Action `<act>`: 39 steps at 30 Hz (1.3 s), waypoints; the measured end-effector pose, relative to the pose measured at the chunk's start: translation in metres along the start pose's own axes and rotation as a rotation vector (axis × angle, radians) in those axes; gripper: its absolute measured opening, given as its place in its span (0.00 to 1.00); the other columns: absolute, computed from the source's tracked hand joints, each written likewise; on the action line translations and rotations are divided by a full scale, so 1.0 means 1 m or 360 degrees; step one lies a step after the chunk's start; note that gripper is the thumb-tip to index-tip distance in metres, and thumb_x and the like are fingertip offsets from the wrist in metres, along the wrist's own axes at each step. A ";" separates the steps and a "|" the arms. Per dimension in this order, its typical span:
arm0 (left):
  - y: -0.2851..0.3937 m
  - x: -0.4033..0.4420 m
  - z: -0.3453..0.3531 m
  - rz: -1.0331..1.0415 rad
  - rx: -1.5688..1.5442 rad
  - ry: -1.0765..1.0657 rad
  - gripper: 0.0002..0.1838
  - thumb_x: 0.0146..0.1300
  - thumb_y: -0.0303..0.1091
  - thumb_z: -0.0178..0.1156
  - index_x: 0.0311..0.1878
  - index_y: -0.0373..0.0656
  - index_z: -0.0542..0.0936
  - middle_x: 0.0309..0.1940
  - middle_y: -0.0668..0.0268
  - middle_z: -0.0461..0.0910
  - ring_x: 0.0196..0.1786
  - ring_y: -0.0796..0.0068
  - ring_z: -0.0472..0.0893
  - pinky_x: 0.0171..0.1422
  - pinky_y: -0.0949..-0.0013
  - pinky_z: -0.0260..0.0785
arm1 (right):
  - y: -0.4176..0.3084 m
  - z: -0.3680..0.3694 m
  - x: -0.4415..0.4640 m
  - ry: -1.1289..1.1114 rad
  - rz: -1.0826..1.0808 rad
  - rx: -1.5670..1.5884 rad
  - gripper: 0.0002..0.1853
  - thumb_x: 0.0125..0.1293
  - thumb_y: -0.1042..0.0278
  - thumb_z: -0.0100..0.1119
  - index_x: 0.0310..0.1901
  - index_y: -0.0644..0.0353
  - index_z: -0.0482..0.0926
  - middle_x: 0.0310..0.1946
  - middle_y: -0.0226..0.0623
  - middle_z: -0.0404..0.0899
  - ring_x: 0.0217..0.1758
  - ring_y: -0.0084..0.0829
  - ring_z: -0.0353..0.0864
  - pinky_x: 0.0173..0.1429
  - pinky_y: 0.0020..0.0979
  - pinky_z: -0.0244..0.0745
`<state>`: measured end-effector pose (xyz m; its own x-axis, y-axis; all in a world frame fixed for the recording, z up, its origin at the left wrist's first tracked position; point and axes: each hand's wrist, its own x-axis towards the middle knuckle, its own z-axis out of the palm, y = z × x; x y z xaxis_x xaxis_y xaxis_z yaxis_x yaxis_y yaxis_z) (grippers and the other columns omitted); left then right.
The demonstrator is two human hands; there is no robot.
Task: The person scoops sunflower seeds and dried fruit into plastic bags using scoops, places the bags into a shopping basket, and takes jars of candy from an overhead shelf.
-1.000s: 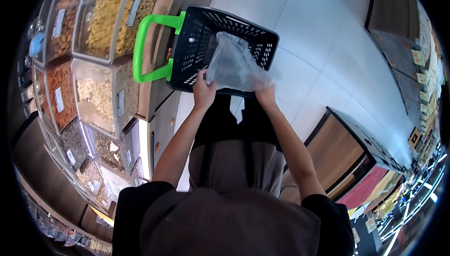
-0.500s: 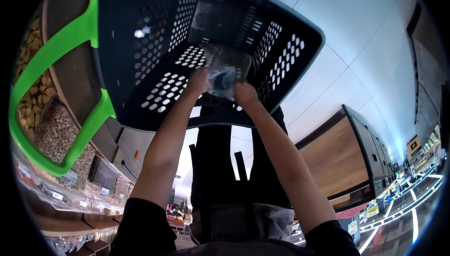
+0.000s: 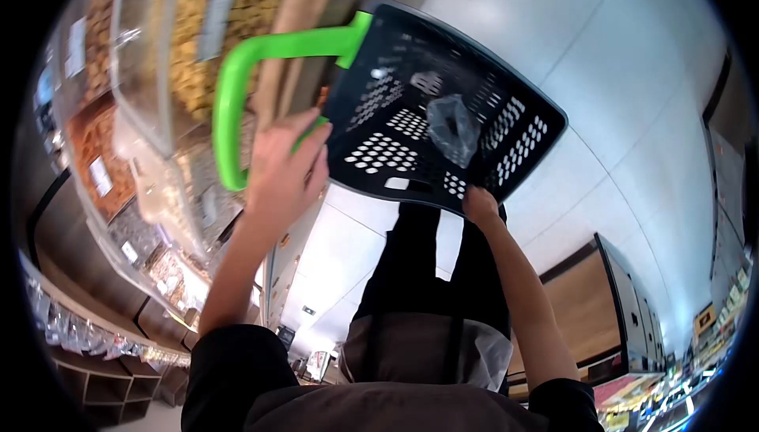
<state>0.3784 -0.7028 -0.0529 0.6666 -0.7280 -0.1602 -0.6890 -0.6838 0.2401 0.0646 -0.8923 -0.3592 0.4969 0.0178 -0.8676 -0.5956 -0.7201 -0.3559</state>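
Note:
A dark perforated shopping basket [image 3: 348, 108] with a green handle [image 3: 231, 108] is in front of my legs. Inside it lies a clear plastic bag [image 3: 453, 135], and a small pale item [image 3: 427, 82] sits deeper, too blurred to name. My left hand [image 3: 285, 167] is open beside the basket's left rim, fingers stretched towards the near end of the handle; whether they touch it I cannot tell. At the near right corner, my right hand [image 3: 481, 204] is closed on the basket's rim, its fingertips partly hidden.
Clear bins [image 3: 166, 60] of yellow and brown dry foods line the left, close to the handle. Lower shelves [image 3: 103, 384] hold bagged goods. A wood-panelled cabinet [image 3: 581, 305] stands right, on pale floor tiles [image 3: 632, 100].
Both hands have left the plastic bag, which now lies in the basket. My left hand moved left towards the handle, my right to the rim. The food bins appear closer.

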 end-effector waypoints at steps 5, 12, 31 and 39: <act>-0.066 0.020 -0.084 0.0534 0.0151 -0.0341 0.18 0.51 0.30 0.67 0.48 0.41 0.83 0.61 0.57 0.76 0.69 0.56 0.71 0.77 0.45 0.54 | -0.030 -0.007 -0.034 -0.0033 0.0069 0.0017 0.12 0.66 0.65 0.53 0.41 0.64 0.80 0.42 0.59 0.84 0.48 0.57 0.84 0.55 0.52 0.79; -0.081 0.024 -0.064 0.0676 -0.0059 -0.0278 0.07 0.47 0.32 0.63 0.30 0.42 0.82 0.52 0.61 0.81 0.69 0.56 0.72 0.80 0.36 0.45 | -0.067 0.018 -0.030 0.0222 -0.0064 0.0241 0.12 0.65 0.64 0.54 0.40 0.65 0.79 0.41 0.57 0.82 0.48 0.58 0.82 0.54 0.53 0.77; 0.083 -0.054 0.003 0.0076 -0.0673 0.0353 0.08 0.53 0.39 0.63 0.30 0.45 0.84 0.46 0.64 0.81 0.70 0.54 0.67 0.77 0.36 0.41 | -0.247 -0.127 -0.215 0.0422 -0.1173 0.1115 0.29 0.56 0.68 0.66 0.60 0.68 0.73 0.57 0.52 0.77 0.62 0.48 0.76 0.66 0.39 0.70; 0.160 -0.034 0.004 0.0127 -0.0574 0.0222 0.15 0.63 0.42 0.61 0.36 0.39 0.85 0.47 0.58 0.80 0.72 0.54 0.65 0.77 0.33 0.39 | -0.144 -0.177 -0.199 0.0568 -0.0784 0.0647 0.21 0.63 0.57 0.59 0.44 0.71 0.81 0.41 0.58 0.84 0.47 0.58 0.84 0.51 0.46 0.79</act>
<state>0.2442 -0.7872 -0.0130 0.6644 -0.7473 -0.0016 -0.6127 -0.5459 0.5715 0.1629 -0.9149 -0.0744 0.9017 -0.0037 -0.4324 -0.4028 -0.3713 -0.8366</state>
